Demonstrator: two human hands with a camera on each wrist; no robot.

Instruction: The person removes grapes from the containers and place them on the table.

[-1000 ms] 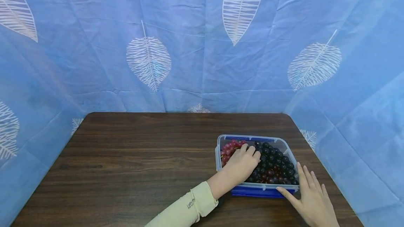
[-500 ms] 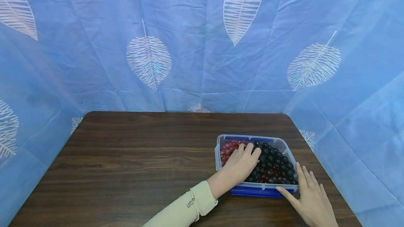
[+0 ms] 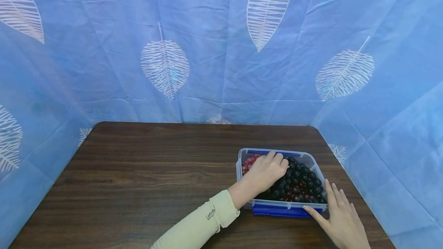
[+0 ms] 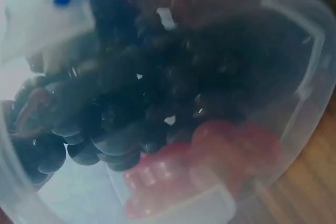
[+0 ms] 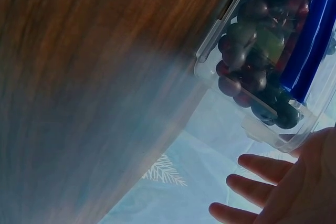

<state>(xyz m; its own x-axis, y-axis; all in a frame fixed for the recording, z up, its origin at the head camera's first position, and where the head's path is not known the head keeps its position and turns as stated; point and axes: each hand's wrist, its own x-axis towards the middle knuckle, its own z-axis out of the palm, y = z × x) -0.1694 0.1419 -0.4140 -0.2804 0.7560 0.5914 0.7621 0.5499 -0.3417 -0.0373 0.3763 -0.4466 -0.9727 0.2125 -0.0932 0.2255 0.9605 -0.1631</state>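
Observation:
A clear plastic food container (image 3: 238, 168) with blue latch flaps sits at the table's right side. In it lie black grapes (image 3: 304, 181), with smaller red grapes (image 3: 250, 160) at its left end. My left hand (image 3: 266, 170) reaches in over the grapes, knuckles bent and fingertips hidden near the back wall. In the left wrist view, black grapes (image 4: 115, 108) and red grapes (image 4: 168, 171) show blurred through the plastic. My right hand (image 3: 340, 218) lies along the container's front right corner, fingers straight, thumb at the front rim. The right wrist view shows the right hand (image 5: 289, 187) beside that corner.
The dark wooden table (image 3: 149, 176) stretches to the left of the container. A blue cloth (image 3: 214, 60) with white leaf prints hangs behind and at both sides. The table's right edge runs close by the right hand.
My left hand has moved slightly toward the back of the container, and its spread fingers have bent and drawn together. Container and right hand have stayed in place.

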